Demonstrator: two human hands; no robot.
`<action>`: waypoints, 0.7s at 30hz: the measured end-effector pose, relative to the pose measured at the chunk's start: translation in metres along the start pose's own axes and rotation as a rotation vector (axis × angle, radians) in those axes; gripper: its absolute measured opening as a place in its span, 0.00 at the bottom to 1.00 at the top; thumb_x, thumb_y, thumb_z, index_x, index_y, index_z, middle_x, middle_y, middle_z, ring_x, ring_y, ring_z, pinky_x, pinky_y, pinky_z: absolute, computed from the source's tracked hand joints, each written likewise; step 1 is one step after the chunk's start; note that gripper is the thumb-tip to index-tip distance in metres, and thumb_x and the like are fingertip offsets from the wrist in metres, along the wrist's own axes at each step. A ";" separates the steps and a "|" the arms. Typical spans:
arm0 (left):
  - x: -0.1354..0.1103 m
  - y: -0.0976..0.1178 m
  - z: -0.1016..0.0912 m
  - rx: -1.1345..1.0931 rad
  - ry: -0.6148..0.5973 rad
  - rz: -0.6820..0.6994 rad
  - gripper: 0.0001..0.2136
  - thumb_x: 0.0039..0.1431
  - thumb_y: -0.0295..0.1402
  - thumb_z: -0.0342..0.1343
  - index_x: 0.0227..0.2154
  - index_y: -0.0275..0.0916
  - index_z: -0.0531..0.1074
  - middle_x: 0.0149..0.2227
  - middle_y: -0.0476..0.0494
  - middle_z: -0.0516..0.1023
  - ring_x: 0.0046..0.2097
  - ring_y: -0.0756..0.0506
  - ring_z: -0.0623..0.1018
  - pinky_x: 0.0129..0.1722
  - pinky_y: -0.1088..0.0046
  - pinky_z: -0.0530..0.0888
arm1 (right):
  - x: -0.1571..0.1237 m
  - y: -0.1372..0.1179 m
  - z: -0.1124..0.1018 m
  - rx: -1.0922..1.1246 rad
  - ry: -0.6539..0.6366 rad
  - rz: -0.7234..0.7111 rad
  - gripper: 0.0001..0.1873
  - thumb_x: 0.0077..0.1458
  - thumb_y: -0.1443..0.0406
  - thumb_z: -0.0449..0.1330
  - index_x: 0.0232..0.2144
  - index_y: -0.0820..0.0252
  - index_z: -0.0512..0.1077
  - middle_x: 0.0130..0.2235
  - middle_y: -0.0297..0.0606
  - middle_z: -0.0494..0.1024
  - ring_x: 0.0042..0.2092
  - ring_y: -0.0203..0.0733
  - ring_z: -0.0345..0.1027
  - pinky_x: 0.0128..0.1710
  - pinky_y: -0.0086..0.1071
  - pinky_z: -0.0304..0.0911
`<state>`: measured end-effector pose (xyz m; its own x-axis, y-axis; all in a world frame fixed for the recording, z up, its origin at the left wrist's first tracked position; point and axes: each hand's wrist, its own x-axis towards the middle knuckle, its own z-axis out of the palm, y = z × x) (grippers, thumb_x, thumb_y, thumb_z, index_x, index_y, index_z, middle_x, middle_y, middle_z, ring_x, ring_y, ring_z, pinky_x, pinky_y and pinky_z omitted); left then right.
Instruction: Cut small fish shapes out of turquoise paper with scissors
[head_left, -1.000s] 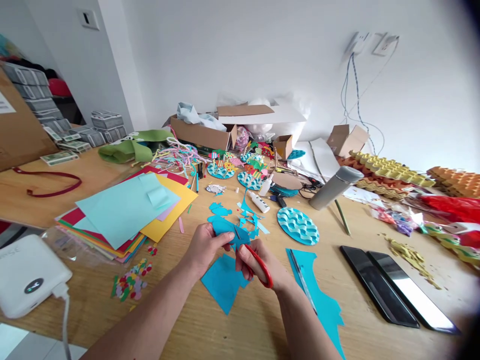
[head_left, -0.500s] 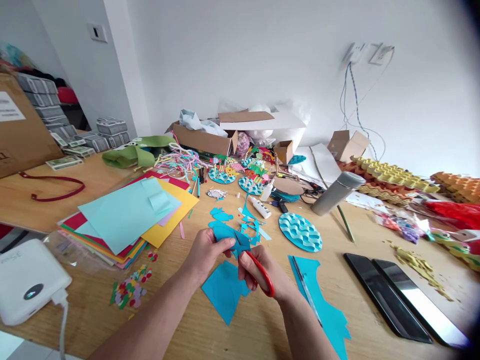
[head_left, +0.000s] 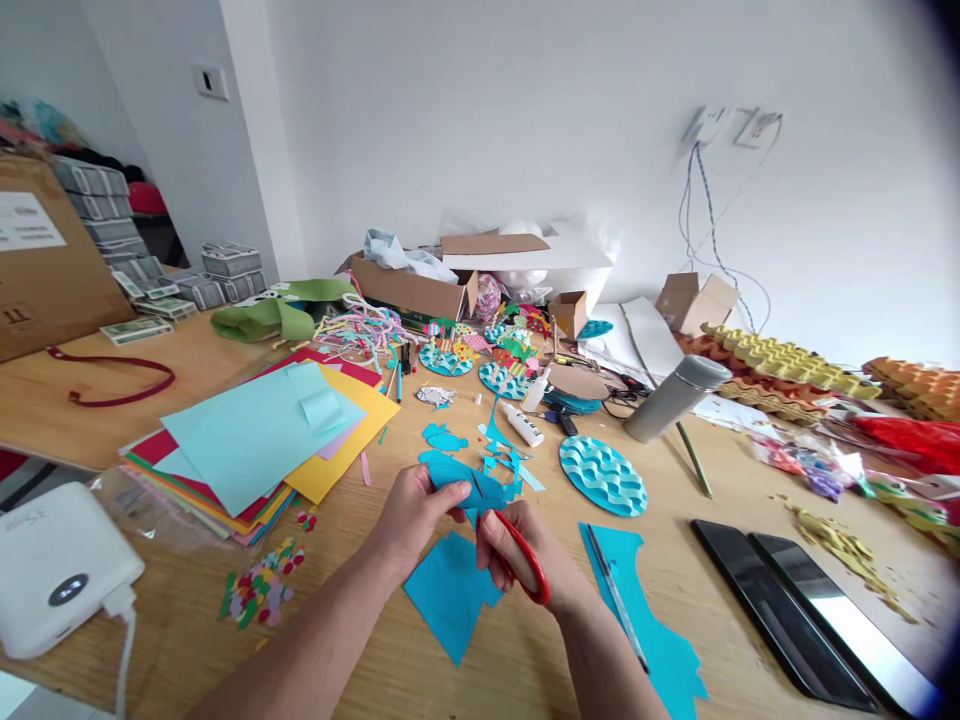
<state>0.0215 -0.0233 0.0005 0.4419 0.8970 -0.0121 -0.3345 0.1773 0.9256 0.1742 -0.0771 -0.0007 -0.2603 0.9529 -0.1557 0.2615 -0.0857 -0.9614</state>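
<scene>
Pinched between the thumb and fingers of my left hand (head_left: 416,512) is a piece of blue paper (head_left: 448,472). My right hand (head_left: 517,555) grips red-handled scissors (head_left: 534,570), whose blades reach into the blue paper and are partly hidden by it. Below both hands a larger blue sheet (head_left: 448,590) lies flat on the table. Just beyond the paper are blue scraps (head_left: 444,437). To the right, a pen (head_left: 615,595) rests on another cut blue sheet (head_left: 660,640).
A stack of coloured paper (head_left: 247,430) lies left, near paper dots (head_left: 259,585) and a white power bank (head_left: 64,570). Beyond my hands are a glue bottle (head_left: 523,424) and a wavy blue oval (head_left: 602,475). A grey flask (head_left: 675,398) and two phones (head_left: 780,610) sit right.
The camera view has tilted slightly, so the scene sits a little lower. Both hands keep their hold on the blue paper and scissors, with hardly any shift between them.
</scene>
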 end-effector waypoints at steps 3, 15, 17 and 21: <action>0.000 -0.001 -0.002 0.027 -0.005 -0.006 0.09 0.47 0.35 0.61 0.22 0.33 0.74 0.23 0.46 0.75 0.27 0.49 0.70 0.28 0.74 0.67 | 0.000 -0.002 -0.001 -0.011 -0.012 -0.022 0.36 0.51 0.36 0.49 0.16 0.62 0.68 0.13 0.34 0.65 0.15 0.32 0.58 0.15 0.27 0.54; -0.001 -0.002 -0.003 0.062 -0.012 -0.005 0.09 0.48 0.36 0.61 0.23 0.34 0.75 0.24 0.46 0.77 0.28 0.49 0.71 0.28 0.74 0.69 | -0.003 -0.001 -0.002 0.024 -0.035 -0.041 0.37 0.51 0.36 0.49 0.19 0.65 0.70 0.15 0.35 0.67 0.17 0.32 0.61 0.17 0.26 0.57; -0.001 -0.001 -0.002 0.059 -0.013 -0.007 0.09 0.47 0.35 0.61 0.21 0.34 0.74 0.23 0.46 0.76 0.27 0.49 0.70 0.28 0.74 0.68 | -0.002 -0.001 -0.002 0.013 -0.031 -0.034 0.37 0.50 0.36 0.49 0.18 0.64 0.69 0.15 0.34 0.66 0.17 0.32 0.60 0.16 0.26 0.57; -0.001 -0.002 -0.003 0.058 -0.021 -0.006 0.09 0.48 0.35 0.61 0.22 0.34 0.74 0.23 0.46 0.76 0.27 0.49 0.70 0.28 0.74 0.68 | -0.002 -0.005 -0.002 0.009 -0.033 -0.034 0.37 0.50 0.35 0.49 0.19 0.63 0.69 0.15 0.34 0.66 0.16 0.31 0.59 0.16 0.26 0.57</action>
<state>0.0193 -0.0233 -0.0020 0.4610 0.8874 -0.0102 -0.2833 0.1581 0.9459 0.1750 -0.0779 0.0046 -0.2994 0.9453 -0.1298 0.2437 -0.0558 -0.9683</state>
